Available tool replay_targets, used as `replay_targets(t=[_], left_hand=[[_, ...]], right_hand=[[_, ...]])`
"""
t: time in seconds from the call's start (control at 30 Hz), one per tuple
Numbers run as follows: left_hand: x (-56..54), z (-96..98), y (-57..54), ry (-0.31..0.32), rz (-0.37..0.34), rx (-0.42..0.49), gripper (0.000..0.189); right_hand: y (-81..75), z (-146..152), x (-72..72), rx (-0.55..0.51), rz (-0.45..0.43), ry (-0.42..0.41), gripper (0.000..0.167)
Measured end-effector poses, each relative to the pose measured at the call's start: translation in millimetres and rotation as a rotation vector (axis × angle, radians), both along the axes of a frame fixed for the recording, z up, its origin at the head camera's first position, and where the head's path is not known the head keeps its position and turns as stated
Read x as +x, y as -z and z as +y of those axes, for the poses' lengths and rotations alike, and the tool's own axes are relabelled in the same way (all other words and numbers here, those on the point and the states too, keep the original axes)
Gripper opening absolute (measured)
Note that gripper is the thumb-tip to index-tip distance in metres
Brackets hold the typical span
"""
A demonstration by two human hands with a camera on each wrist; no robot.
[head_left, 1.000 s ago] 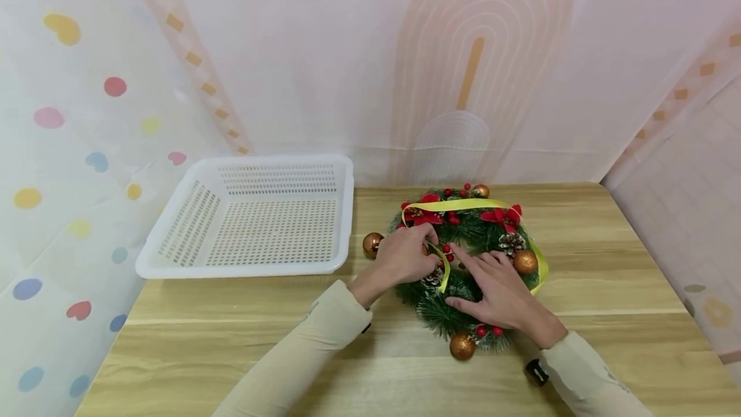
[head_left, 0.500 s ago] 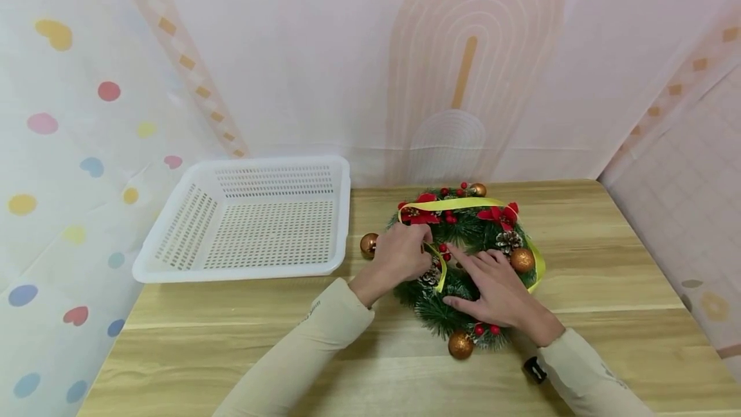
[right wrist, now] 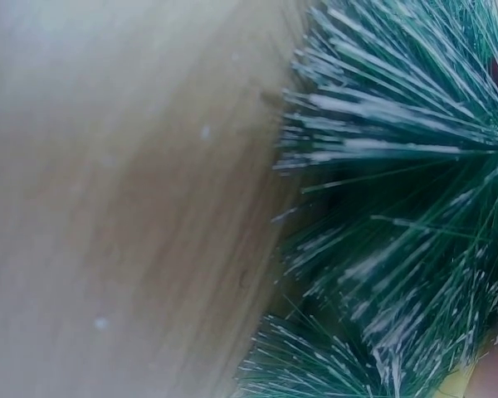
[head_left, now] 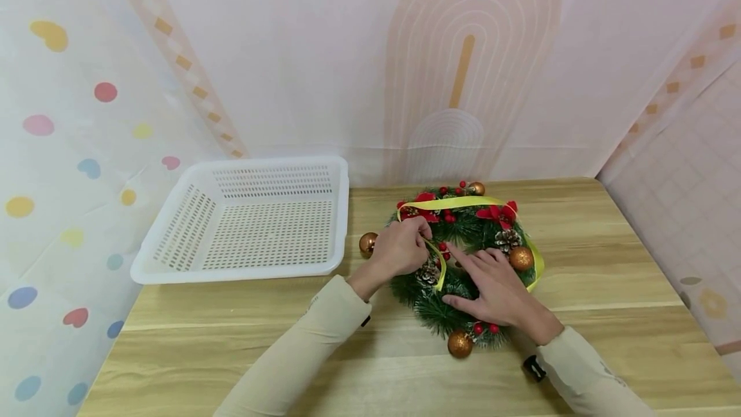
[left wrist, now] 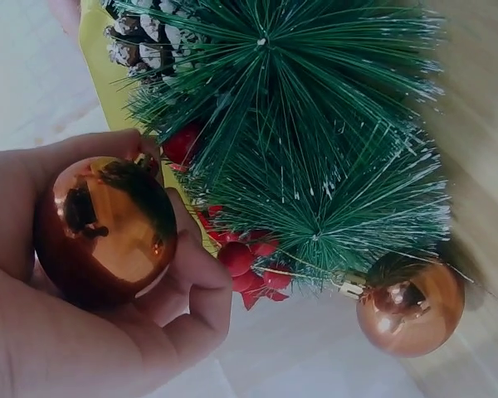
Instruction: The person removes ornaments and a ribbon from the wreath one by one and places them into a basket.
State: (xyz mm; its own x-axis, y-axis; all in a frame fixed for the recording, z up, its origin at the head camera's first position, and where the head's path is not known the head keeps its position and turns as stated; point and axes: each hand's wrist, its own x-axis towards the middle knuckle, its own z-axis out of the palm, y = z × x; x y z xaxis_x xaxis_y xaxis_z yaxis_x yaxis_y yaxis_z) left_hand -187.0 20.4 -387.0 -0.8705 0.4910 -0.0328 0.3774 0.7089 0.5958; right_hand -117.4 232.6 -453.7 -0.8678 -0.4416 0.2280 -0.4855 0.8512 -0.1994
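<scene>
A green Christmas wreath (head_left: 437,315) lies on the wooden table, with a yellow ribbon (head_left: 463,203) running over its far side. My left hand (head_left: 399,246) is at its left part, fingers curled round a shiny copper Christmas ball (left wrist: 108,236); from above the hand hides this ball. A loose ribbon end (head_left: 442,275) hangs by those fingers, over a pine cone (head_left: 428,273). My right hand (head_left: 494,288) rests spread on the wreath's near right side, forefinger extended toward red berries (head_left: 443,248). The right wrist view shows mostly frosted needles (right wrist: 398,149).
A white perforated plastic basket (head_left: 341,237) stands on the table (head_left: 243,340) to the left. Another copper ball (head_left: 367,244) pokes out at the wreath's left; glittery balls (head_left: 521,259) and red flowers (head_left: 499,214) sit around the ring. A patterned cloth (head_left: 289,63) hangs behind.
My left hand's fingers have shifted slightly up and away from the pine cone, so more of it shows. The right hand keeps its place on the wreath. The head view has drifted a little.
</scene>
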Motion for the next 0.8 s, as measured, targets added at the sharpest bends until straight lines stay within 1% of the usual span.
replay_targets(t=[0.1,0.23,0.3,0.37,0.43,0.47,0.57,0.67,0.73,0.8], left_hand=[[0.0,0.3,-0.3,0.024,0.017,-0.015,0.02],[0.9,2.1,-3.4,0.036,0.037,-0.093,0.022],[1.4,3.2,-5.8,0.04,0.037,-0.133,0.027],[1.5,4.0,-8.0,0.045,0.018,-0.152,0.032],[1.1,4.0,-10.0,0.045,-0.023,-0.142,0.033],[0.4,3.5,-10.8,0.044,-0.059,-0.122,0.033],[-2.7,0.6,-12.1,0.029,-0.194,-0.027,0.027],[-5.6,-4.3,-10.6,0.015,-0.329,0.07,0.022],[-6.2,-7.0,-8.7,0.005,-0.381,0.115,0.021],[-5.4,-8.5,-7.4,-0.001,-0.403,0.144,0.022]], right_hand=[[0.2,-0.2,-0.1,0.0,-0.002,0.001,0.089],[0.7,-0.4,-0.6,0.0,-0.006,0.0,0.089],[0.7,-0.2,-0.6,0.001,-0.008,0.0,0.089],[0.4,0.3,-0.4,0.001,-0.006,0.0,0.089],[0.1,0.6,-0.6,0.001,-0.002,-0.002,0.089],[-0.2,0.6,-0.5,0.001,-0.001,-0.003,0.089],[-0.3,0.7,-0.8,0.002,0.002,-0.006,0.089],[-0.3,0.5,-0.6,0.001,-0.001,-0.009,0.089],[-0.3,0.4,-0.3,0.002,-0.005,-0.009,0.089],[-0.4,0.3,0.0,0.003,-0.008,-0.008,0.089]])
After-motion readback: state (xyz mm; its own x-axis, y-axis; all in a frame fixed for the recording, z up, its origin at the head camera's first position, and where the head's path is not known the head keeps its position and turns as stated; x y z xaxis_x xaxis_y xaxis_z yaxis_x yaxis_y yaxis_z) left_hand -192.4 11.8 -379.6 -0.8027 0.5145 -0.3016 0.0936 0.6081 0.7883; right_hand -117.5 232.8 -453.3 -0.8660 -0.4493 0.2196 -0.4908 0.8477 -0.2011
